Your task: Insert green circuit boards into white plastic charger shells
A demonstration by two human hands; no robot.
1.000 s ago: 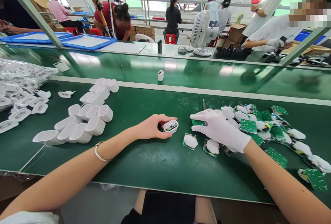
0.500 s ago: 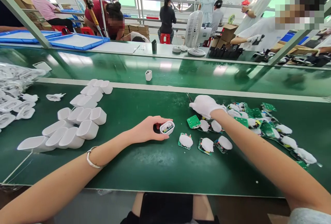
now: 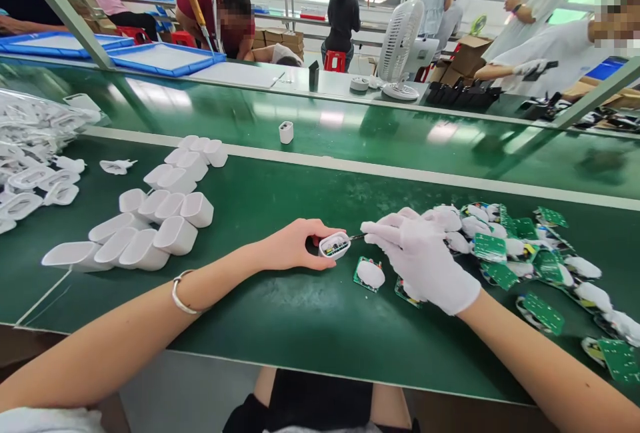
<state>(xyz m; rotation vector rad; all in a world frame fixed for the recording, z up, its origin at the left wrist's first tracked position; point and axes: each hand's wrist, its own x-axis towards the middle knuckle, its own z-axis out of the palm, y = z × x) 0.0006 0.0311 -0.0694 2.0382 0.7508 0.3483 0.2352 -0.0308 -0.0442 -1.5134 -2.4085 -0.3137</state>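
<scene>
My left hand (image 3: 300, 244), bare with a bangle at the wrist, grips a small white plastic charger housing (image 3: 327, 251) between thumb and fingers. The housing's open end shows a circuit board with components inside. My right hand (image 3: 425, 256), in a white glove, is shut on dark, thin tweezers (image 3: 357, 237), mostly hidden by the fingers. Their tip is at the housing's right rim; whether it touches is unclear. Just below the tweezers lies a green circuit board (image 3: 370, 274) with a white pad on top. Another board (image 3: 407, 292) is partly hidden under my right hand.
Rows of white housings (image 3: 145, 248) stand on the left, beside a plastic bag (image 3: 40, 120) and loose white parts (image 3: 23, 205). Circuit boards (image 3: 547, 266) are heaped on the right. One housing (image 3: 286, 132) stands on the far strip. A fan (image 3: 400, 46) and co-workers are beyond.
My right hand has come left and nearer from the board pile, bringing the tweezers to the housing. My left hand still holds the housing. The view has shifted and tilted slightly.
</scene>
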